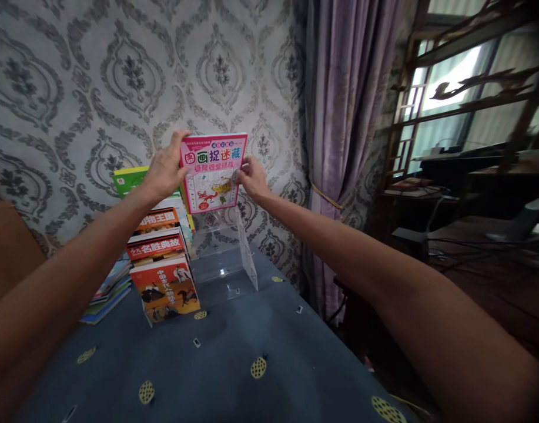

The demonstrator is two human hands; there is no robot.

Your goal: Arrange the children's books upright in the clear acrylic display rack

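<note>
A pink children's picture book (213,176) is held upright, its cover facing me, at the top rear tier of a clear stepped book rack (247,252). My left hand (167,166) grips its left edge, fingers over the upper corner and thumb on the cover. On the opposite side, my right hand (251,177) pinches the right edge. Left of it, the rack carries a column of books: an orange-red book (166,288) at the front, a red one (157,247) behind, an orange one (157,218) higher, and a green one (124,181) at the back.
A blue tablecloth (225,364) with yellow pineapple prints covers the table. Several books lie in a stack (106,302) left of the rack, near a brown cardboard box (11,252). Patterned wallpaper (132,76) rises behind; a purple curtain (348,117) and wooden shelving (454,117) stand right.
</note>
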